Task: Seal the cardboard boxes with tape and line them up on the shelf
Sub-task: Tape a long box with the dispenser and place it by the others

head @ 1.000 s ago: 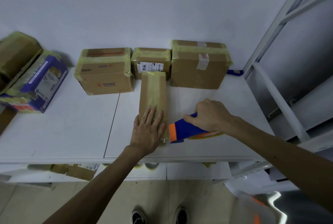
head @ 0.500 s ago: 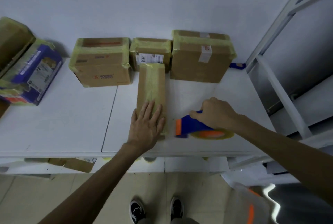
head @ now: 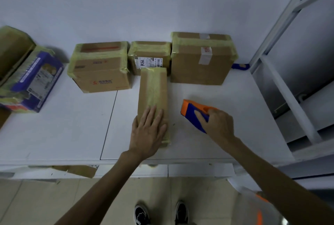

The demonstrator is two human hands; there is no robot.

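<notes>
Four taped brown boxes sit mid-shelf [head: 54, 134]: three in a row at the wall and one long box [head: 153, 87] in front, end-on to the middle one. The left hand [head: 147, 132] lies flat, fingers straight, on its near end. The right hand [head: 219, 125] grips the one blue-and-orange dispenser [head: 191, 111] just right of it. The middle box [head: 149, 51] has a white label [head: 149, 62] handwritten "7936". The left box [head: 101, 72] shows a red logo, unreadable. The right box [head: 200, 65] has a white strip with red print. Far left lie one purple box [head: 34, 81] and one tilted brown box [head: 12, 47].
</notes>
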